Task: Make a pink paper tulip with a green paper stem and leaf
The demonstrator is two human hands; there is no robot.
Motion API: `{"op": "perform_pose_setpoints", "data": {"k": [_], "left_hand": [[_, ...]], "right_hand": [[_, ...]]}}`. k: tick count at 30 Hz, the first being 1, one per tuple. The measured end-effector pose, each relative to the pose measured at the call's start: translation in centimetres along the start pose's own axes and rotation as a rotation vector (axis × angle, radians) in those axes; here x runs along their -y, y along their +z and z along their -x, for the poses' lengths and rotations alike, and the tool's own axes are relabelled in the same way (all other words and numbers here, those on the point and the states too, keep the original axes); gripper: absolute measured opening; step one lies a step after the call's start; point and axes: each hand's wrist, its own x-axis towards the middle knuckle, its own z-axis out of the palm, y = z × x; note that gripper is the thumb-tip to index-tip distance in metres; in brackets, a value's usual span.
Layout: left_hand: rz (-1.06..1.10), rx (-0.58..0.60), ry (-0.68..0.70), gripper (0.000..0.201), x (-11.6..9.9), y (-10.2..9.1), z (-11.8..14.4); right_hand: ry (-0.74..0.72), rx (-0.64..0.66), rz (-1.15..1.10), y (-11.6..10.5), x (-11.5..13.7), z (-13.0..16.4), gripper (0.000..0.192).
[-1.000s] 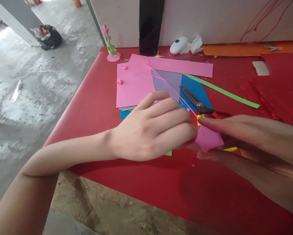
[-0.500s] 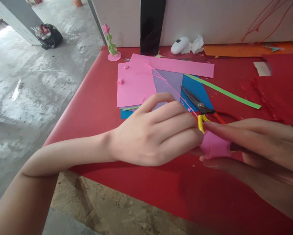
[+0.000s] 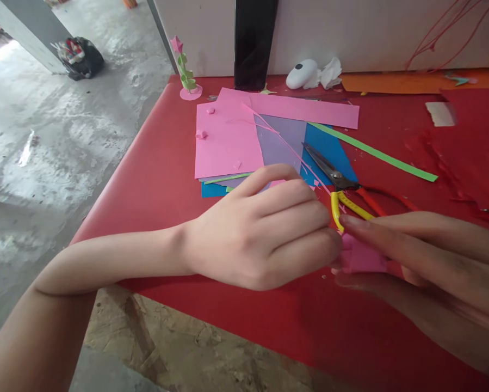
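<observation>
Both hands meet on a small pink paper piece (image 3: 361,258), held just above the red table (image 3: 158,179). Left hand (image 3: 264,234): fingertips closed on its near-left edge. Right hand (image 3: 423,261): forefinger over it and thumb under it, pinched shut. The piece looks folded and puffed; its exact form cannot be told, so shaping is judged under way, not finished. Just beyond the grip lie scissors (image 3: 329,171); farther beyond, pink sheets (image 3: 228,141) and two small pink pieces (image 3: 202,134).
</observation>
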Motion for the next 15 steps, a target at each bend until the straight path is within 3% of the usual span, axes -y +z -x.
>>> {"op": "perform_pose_setpoints", "data": {"k": [13, 15], "left_hand": [[0.056, -0.133, 0.053, 0.023, -0.1, 1.1, 0.6], [0.056, -0.160, 0.067, 0.023, -0.2, 1.3, 0.7]], "right_hand": [[-0.077, -0.027, -0.051, 0.5, 0.7, 0.1, 0.053], [-0.028, -0.036, -0.097, 0.7, 0.8, 0.1, 0.051]]}}
